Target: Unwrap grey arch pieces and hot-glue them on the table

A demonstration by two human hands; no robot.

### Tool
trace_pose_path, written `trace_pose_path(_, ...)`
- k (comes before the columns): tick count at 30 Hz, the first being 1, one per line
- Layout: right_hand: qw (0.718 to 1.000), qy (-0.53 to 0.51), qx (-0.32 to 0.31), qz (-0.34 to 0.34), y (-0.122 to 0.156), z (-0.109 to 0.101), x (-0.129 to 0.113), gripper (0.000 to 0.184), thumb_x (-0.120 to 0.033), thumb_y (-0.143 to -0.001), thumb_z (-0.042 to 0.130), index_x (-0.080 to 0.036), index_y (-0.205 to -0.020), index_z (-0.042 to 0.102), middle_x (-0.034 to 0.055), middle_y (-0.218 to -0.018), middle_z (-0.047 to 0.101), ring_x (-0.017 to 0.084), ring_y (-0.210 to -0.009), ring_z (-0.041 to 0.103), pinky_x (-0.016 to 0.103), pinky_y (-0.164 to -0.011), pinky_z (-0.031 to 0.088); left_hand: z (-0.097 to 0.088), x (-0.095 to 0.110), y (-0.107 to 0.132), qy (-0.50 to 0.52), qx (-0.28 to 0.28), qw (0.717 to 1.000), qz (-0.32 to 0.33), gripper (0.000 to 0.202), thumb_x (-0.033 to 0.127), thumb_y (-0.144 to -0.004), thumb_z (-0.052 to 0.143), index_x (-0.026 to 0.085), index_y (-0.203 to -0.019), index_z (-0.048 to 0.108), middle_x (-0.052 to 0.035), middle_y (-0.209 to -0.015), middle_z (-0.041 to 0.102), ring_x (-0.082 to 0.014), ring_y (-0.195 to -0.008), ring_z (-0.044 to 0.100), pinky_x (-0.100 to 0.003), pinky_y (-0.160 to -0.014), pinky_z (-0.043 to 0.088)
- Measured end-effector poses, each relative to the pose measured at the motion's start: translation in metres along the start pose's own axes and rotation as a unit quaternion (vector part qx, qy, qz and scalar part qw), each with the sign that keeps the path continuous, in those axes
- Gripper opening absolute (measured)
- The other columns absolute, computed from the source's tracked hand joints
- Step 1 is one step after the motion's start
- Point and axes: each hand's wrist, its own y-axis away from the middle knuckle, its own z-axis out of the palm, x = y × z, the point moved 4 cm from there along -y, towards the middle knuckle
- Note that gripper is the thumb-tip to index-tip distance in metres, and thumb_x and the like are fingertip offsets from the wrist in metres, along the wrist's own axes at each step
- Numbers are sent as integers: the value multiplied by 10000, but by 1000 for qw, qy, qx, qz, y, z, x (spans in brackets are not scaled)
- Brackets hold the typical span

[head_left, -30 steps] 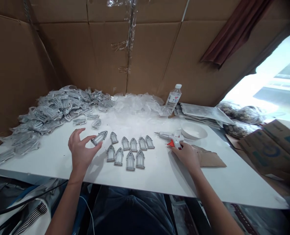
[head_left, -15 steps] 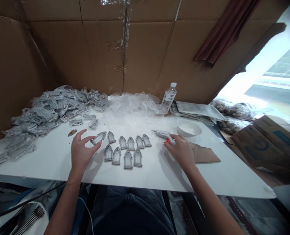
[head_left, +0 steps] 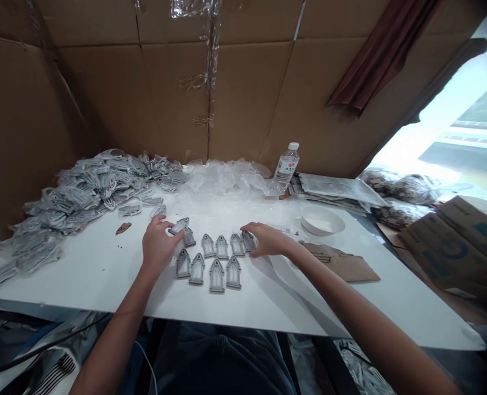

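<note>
My left hand point(head_left: 159, 241) pinches a small grey arched window-shaped piece point(head_left: 181, 225) between thumb and fingers, just above a similar piece lying on the table. My right hand point(head_left: 266, 240) reaches in from the right, with thumb and fingers closed around the arched piece point(head_left: 249, 241) at the right end of the back row. Several more such pieces, like this arched piece point(head_left: 216, 275), lie in two rows between my hands, pale inside their grey frames. A white tube point(head_left: 279, 228) with a thin tip lies behind my right hand, partly hidden by it.
A heap of bagged grey pieces point(head_left: 87, 186) covers the left side. Clear plastic bags point(head_left: 227, 178) and a water bottle point(head_left: 287, 166) stand at the back. To the right are a white round dish point(head_left: 322, 221), flat cardboard point(head_left: 346, 264) and a cardboard box point(head_left: 457, 247).
My right hand has let go of the white tube and moved left onto the rightmost arched piece. My left hand has carried its piece to the right, over the back row's left end.
</note>
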Motion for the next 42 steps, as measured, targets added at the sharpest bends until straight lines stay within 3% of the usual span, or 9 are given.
trace_pose_path(6, 1000, -6, -16, -1, -1, -6, 4, 745, -337, -646, 763, -178, -1345, 560, 145, -1278, 608, 297, -1105, 622, 382, -924, 490, 15, 11, -7, -60, -84, 995, -4, 249, 448, -852, 625, 202, -823, 653, -63, -1140, 646, -226, -948, 666, -311, -740, 498)
trace_pose_path(12, 1000, -13, -5, -16, 5, -11, -14, 764, -371, -669, 747, -215, -1381, 514, 124, -1321, 565, 272, -1080, 619, 344, -863, 492, 23, 20, -7, -128, -152, 980, -6, 277, 430, -881, 542, 172, -867, 641, -113, -1149, 621, -265, -1000, 646, -330, -728, 481)
trace_pose_path(16, 1000, -3, 7, 6, 0, -10, -13, 785, -315, -656, 752, -201, -1393, 508, 142, -1314, 550, 300, -1078, 621, 367, -856, 498, 25, 26, -9, -162, -184, 970, -5, 302, 418, -893, 512, 154, -931, 654, -142, -1174, 615, -298, -1047, 638, -348, -757, 489)
trace_pose_path(20, 1000, -1, 18, 25, -5, -8, -1, 733, -274, -648, 754, -158, -1343, 551, 168, -1314, 533, 331, -1114, 614, 406, -924, 492, 28, 30, -11, -178, -207, 962, -4, 332, 419, -888, 507, 141, -992, 656, -156, -1191, 615, -317, -1061, 644, -365, -779, 497)
trace_pose_path(23, 1000, -13, 12, 20, -4, -6, 6, 667, -262, -648, 756, -155, -1285, 592, 163, -1321, 523, 295, -1080, 634, 375, -921, 505, 30, 31, -12, -183, -224, 957, -5, 354, 436, -881, 515, 139, -1022, 648, -164, -1205, 618, -324, -1068, 650, -368, -795, 501)
trace_pose_path(30, 999, -36, -4, 18, -6, 2, 9, 811, -334, -668, 766, -219, -1423, 496, 146, -1428, 440, 223, -973, 654, 338, -867, 532, 37, 31, -16, -181, -249, 951, -23, 546, 546, -870, 545, 138, -1232, 516, -178, -1186, 649, -336, -1101, 654, -366, -815, 504)
trace_pose_path(36, 999, -32, -21, 26, -15, 3, 6, 783, -439, -624, 792, -167, -1329, 583, 181, -1447, 412, 224, -844, 645, 412, -849, 542, 44, 31, -19, -168, -258, 951, -12, 455, 392, -855, 576, 148, -1231, 505, -183, -1192, 650, -320, -1074, 667, -336, -767, 491)
trace_pose_path(42, 999, -38, -11, 30, -10, -5, 6, 627, -389, -618, 776, -140, -1180, 653, 172, -1441, 395, 187, -803, 639, 381, -852, 535, 35, 26, -15, -145, -266, 953, -1, 462, 294, -868, 559, 173, -1308, 488, -170, -1231, 641, -314, -1101, 654, -329, -773, 467)
